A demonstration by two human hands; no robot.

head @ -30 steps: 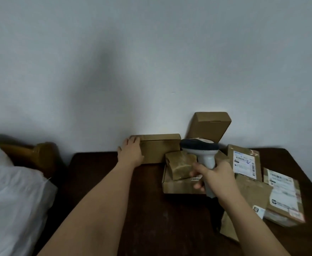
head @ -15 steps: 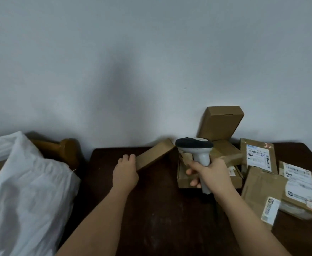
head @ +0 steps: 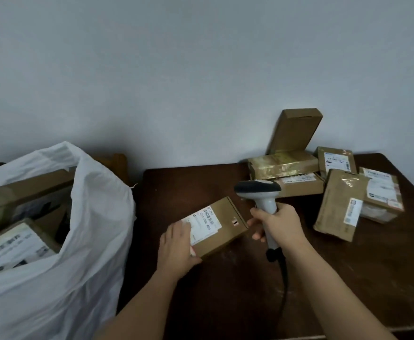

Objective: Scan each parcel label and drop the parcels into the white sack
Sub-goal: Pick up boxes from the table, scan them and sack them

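Note:
My left hand grips the near left end of a brown parcel, held tilted over the dark table with its white label facing up. My right hand grips the handle of a white and black barcode scanner, whose head hangs just right of and above the parcel. The white sack stands open at the left, with labelled parcels inside it.
Several more brown parcels lie piled at the table's back right, one flat box leaning against the grey wall. The scanner's dark cable trails down toward the table's near edge. A wooden chair back shows behind the sack.
My left hand has pulled the parcel from the back wall toward me and turned it label up. The scanner has shifted a little toward it. The view has swung left, showing the sack's opening.

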